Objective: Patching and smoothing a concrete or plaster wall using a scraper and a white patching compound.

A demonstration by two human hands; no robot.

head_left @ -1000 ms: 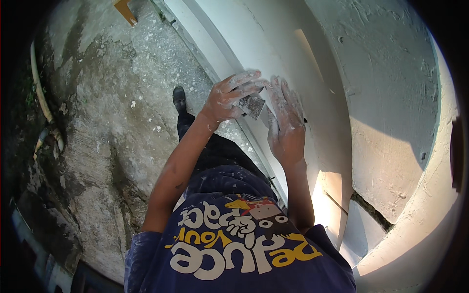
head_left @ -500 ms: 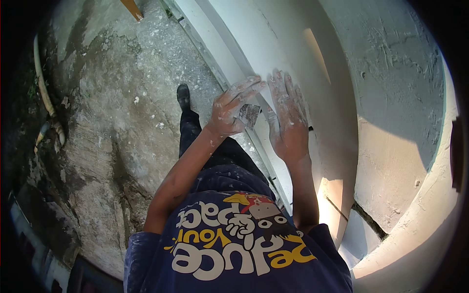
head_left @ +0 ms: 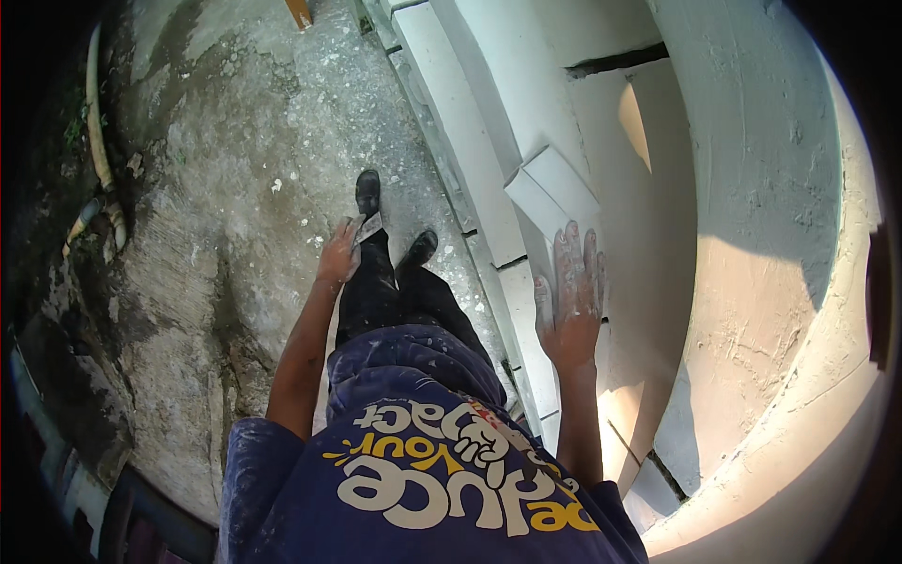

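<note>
White dust coats both of my hands. My left hand (head_left: 340, 252) is out over my legs, away from the wall, with its fingers closed on a small flat grey piece of sandpaper (head_left: 370, 227). My right hand (head_left: 573, 299) lies flat with its fingers stretched out over the white ledge (head_left: 522, 299) and holds nothing. Just beyond its fingertips is a white rectangular block (head_left: 554, 186) with a line along its face. Whether the fingertips touch the block, I cannot tell.
A white wall with dark gaps (head_left: 615, 62) between its panels runs along my right, beside a curved, rough-plastered surface (head_left: 766, 141). My black shoes (head_left: 368, 191) stand on the stained concrete floor (head_left: 254, 169). At the far left lies a pale pipe (head_left: 97, 141).
My left hand has moved left, away from the wall, with the sandpaper. My right hand has come nearer to me. The white block and my second shoe have come into sight.
</note>
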